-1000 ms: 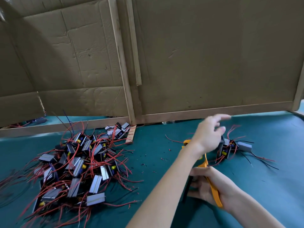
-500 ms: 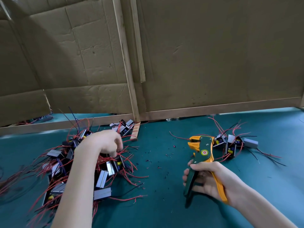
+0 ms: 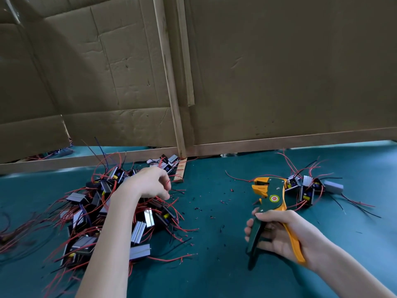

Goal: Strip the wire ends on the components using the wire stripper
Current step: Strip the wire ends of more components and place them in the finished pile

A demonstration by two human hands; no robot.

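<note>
A big heap of components point(image 3: 141, 229), small black boards with grey metal blocks and red and black wires, lies on the left of the green mat. My left hand point(image 3: 148, 183) hovers over the heap's far side, fingers loosely curled down towards the wires, thumb and forefinger apart, nothing visibly held. My right hand point(image 3: 279, 235) grips the handles of the green and orange wire stripper point(image 3: 271, 193), which stands upright with its jaws pointing away from me. A small cluster of components point(image 3: 307, 188) lies just beyond and to the right of the stripper.
A cardboard wall point(image 3: 279, 72) with wooden battens point(image 3: 171, 100) closes the back of the green mat point(image 3: 214, 265). Small bits of cut insulation point(image 3: 199, 208) are scattered between the two heaps. More wires trail off the left edge.
My left hand has swung from the small right cluster across to the big left heap, where it now hovers. My right hand has raised the stripper upright.
</note>
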